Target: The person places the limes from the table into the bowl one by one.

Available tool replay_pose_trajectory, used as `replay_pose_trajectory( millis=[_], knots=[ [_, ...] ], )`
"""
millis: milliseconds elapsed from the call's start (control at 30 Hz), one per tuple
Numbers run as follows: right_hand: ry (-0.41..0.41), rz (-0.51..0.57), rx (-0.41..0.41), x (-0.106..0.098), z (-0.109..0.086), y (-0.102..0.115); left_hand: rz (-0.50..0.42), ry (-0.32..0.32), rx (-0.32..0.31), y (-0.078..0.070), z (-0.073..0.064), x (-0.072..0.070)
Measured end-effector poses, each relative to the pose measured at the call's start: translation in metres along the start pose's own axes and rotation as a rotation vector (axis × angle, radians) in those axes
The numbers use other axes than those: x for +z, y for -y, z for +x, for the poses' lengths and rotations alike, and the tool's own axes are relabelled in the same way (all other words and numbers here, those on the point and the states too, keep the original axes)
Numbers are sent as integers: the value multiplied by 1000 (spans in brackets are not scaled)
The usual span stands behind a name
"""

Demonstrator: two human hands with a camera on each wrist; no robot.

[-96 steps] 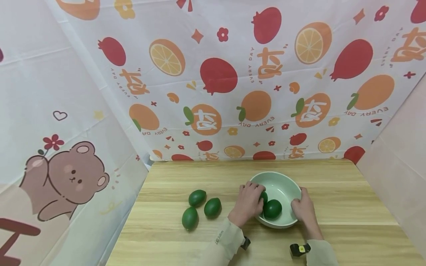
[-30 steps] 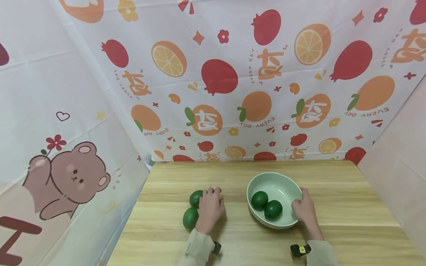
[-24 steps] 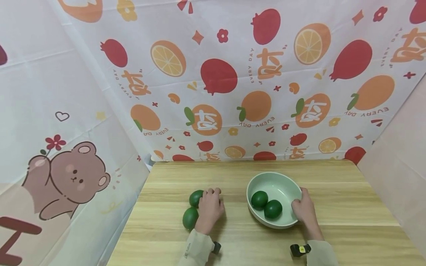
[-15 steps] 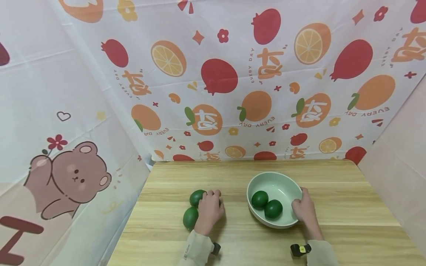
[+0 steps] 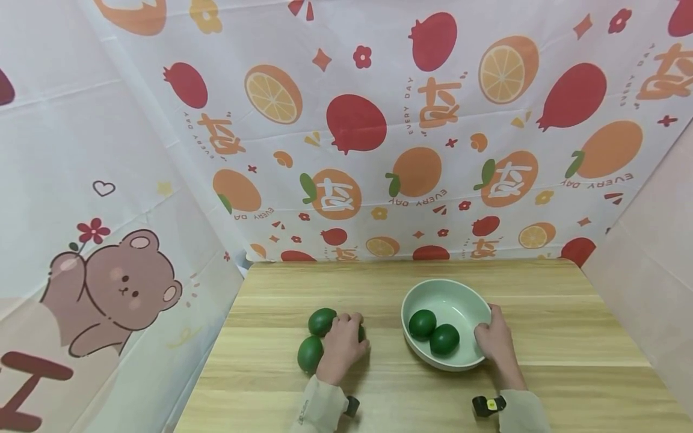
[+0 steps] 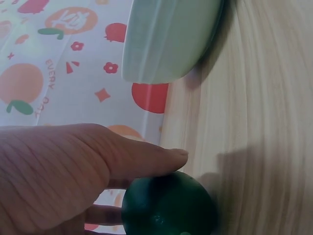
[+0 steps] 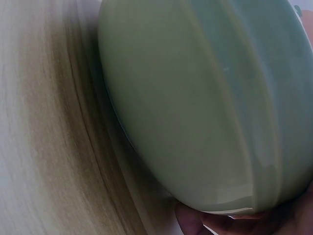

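In the head view my left hand (image 5: 342, 343) is over a dark green lime (image 5: 361, 332) left of the bowl, its fingers covering most of the fruit. The left wrist view shows my thumb on top of that lime (image 6: 168, 208) and fingers behind it. Two more limes lie just left of this hand, a far one (image 5: 322, 322) and a near one (image 5: 310, 354). My right hand (image 5: 495, 340) grips the right rim of a pale green bowl (image 5: 465, 310), thumb inside, fingers outside. Inside the bowl, two limes, one (image 5: 422, 325) and another (image 5: 444, 340), rest side by side.
The bowl stands on a wooden table (image 5: 400, 397). A fruit-printed cloth (image 5: 303, 144) hangs behind the back edge, and a bear-printed cloth (image 5: 130, 282) hangs along the left side. Another pale cloth (image 5: 649, 264) borders the right.
My left hand has left the bowl, where a second lime now lies, and moved left to the lime on the table. Lately it shifted slightly, showing more of that lime. The right hand stays put.
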State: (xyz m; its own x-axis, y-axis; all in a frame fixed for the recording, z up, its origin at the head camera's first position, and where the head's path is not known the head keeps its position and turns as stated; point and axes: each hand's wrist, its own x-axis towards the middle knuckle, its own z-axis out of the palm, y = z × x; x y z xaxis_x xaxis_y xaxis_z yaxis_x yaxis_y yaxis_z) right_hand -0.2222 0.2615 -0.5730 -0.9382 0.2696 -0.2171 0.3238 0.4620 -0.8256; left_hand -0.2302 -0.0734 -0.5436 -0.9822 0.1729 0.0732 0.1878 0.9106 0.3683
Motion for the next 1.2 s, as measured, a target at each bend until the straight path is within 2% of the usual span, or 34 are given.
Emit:
replay_pose_trajectory(
  millis=[167,367,600,967,1200],
  knots=[
    [-1,7,-1,0,0,0,-19,36,9,-2,-1,1],
    [-10,-4,-7,1,0,0,-16,50,35,-1,-3,3],
    [-4,-3,0,1,0,1,-8,39,56,-1,-2,3],
    [-6,-5,-10,0,-1,1,-41,24,46,-1,-2,5],
    [-10,-9,-14,1,1,0,-61,-17,55,-3,0,2]
  ],
)
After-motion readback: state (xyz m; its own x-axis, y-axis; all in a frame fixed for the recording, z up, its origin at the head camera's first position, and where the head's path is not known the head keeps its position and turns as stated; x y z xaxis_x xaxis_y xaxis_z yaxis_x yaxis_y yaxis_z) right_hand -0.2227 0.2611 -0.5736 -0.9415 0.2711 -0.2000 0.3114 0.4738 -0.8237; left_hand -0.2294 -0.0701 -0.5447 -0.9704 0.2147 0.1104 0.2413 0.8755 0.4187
